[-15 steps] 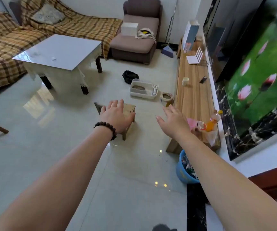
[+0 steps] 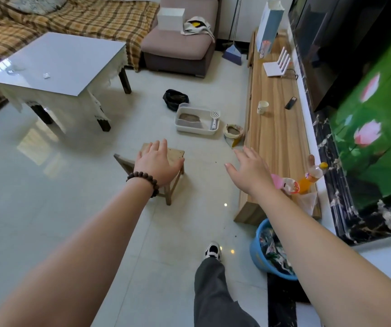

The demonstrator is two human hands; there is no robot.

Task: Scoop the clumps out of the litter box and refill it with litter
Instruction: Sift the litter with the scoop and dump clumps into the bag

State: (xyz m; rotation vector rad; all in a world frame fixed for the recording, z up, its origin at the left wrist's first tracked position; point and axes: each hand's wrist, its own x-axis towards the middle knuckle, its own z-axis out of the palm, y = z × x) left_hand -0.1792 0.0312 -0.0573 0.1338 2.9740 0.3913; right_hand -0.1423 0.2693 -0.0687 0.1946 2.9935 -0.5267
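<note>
A white litter box [image 2: 214,132] sits on the tiled floor ahead, with grey-brown litter heaped in its left half. A white slotted scoop [image 2: 214,119] leans in its right end. Right of the box stands an open bag of litter [image 2: 233,135], and behind the box lies a black bag [image 2: 175,99]. My left hand [image 2: 155,162], with a bead bracelet at the wrist, is stretched forward over a small wooden stool, fingers apart and holding nothing. My right hand [image 2: 248,169] is also held out, open and empty. Both hands are well short of the box.
A small wooden stool [image 2: 175,155] stands between me and the box. A long low wooden bench [image 2: 277,138] runs along the right wall, with a cup, bottles and a router on it. A blue bin [image 2: 259,256] sits near my right. A white table [image 2: 55,64] is at the left. My right foot [image 2: 213,250] is forward.
The view has moved closer to the litter box. My right leg and shoe have come into view below. Both hands stay outstretched and empty.
</note>
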